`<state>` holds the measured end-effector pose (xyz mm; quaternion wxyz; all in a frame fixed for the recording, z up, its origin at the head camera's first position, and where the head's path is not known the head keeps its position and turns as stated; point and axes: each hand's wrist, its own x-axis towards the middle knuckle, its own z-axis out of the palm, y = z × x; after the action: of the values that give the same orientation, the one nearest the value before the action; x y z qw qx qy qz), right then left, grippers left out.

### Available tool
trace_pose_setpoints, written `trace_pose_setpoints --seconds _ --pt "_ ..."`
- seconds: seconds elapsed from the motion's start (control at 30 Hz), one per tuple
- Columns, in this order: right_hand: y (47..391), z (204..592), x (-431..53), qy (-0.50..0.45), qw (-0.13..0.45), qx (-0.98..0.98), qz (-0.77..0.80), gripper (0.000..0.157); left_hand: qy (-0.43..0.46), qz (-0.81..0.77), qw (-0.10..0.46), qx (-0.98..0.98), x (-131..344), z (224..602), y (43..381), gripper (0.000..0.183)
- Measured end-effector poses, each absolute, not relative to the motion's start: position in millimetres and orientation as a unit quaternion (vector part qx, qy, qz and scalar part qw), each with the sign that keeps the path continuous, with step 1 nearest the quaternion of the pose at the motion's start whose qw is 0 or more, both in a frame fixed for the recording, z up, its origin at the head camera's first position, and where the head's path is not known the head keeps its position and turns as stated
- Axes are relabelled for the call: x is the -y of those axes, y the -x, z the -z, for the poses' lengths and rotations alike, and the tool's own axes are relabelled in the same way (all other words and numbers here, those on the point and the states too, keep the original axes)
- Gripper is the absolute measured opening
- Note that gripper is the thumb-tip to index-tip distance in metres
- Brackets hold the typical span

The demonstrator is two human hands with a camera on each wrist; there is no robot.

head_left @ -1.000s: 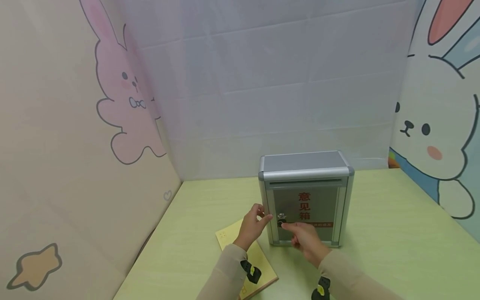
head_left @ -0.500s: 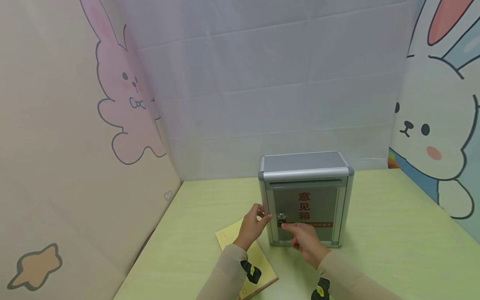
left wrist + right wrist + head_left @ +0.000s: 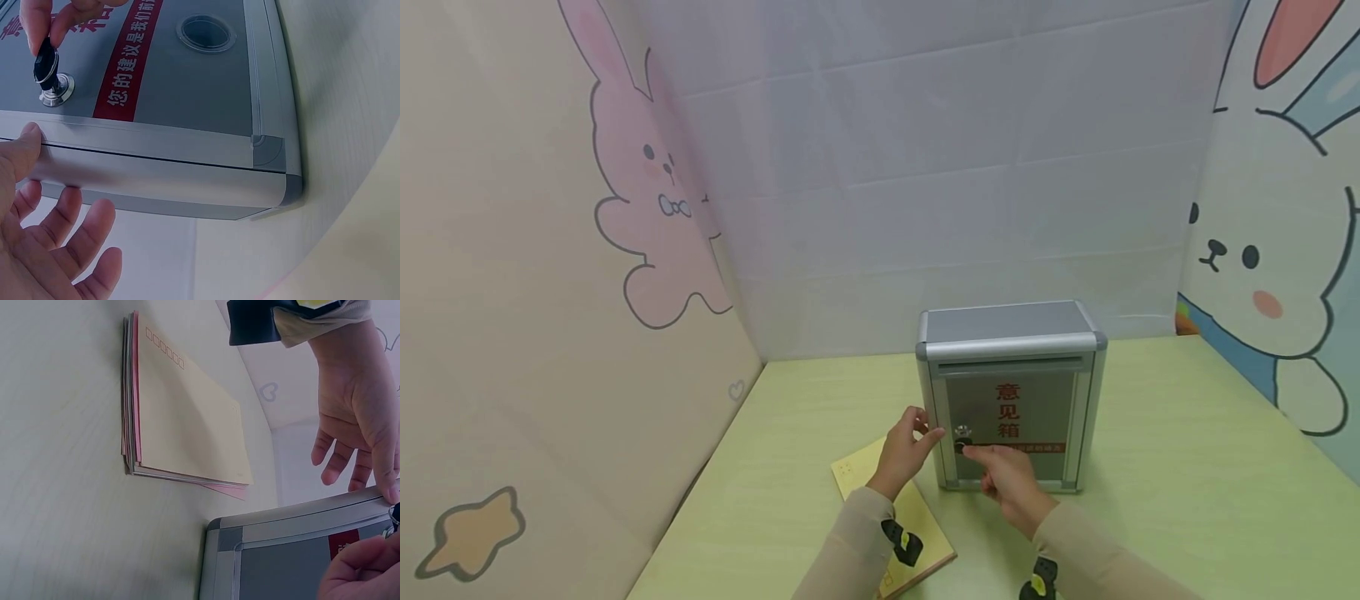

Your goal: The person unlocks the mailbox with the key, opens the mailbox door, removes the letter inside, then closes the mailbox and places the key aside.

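Observation:
A grey metal suggestion box [image 3: 1009,320] with silver edges and red Chinese lettering stands upright on the table. My right hand [image 3: 1013,485] pinches a black-headed key [image 3: 45,62] between thumb and finger. The key sits in the round chrome lock [image 3: 57,94] near the left side of the front door. My left hand [image 3: 901,457] holds the box's left edge; its thumb lies on the front frame and its fingers reach along the side panel. In the right wrist view, part of the right hand and the lock is cut off by the frame edge.
A stack of envelopes [image 3: 187,419], yellowish on top with pink and grey edges below, lies on the light green table [image 3: 1180,467] under the left forearm. A mail slot [image 3: 1011,365] runs across the box's upper front. Printed cloth walls [image 3: 880,192] stand behind and on both sides.

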<state>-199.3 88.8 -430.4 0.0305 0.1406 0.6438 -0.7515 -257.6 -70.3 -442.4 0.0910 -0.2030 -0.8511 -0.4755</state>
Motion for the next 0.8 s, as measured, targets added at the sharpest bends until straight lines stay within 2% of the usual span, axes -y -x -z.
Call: trace_pose_setpoints --seconds 0.1,0.37,0.8 --pt "198.3 429.6 -87.1 -0.141 0.028 -0.645 0.750 0.013 0.215 0.480 0.104 0.844 71.2 443.1 256.5 0.030" --pt "195.8 429.2 -86.4 -0.147 0.025 -0.637 0.756 0.012 0.175 0.467 0.073 0.864 66.6 436.3 255.0 0.022" --pt "192.3 430.0 -91.5 -0.137 0.033 -0.644 0.752 0.024 0.171 0.461 0.073 0.867 66.7 440.5 257.2 0.024"
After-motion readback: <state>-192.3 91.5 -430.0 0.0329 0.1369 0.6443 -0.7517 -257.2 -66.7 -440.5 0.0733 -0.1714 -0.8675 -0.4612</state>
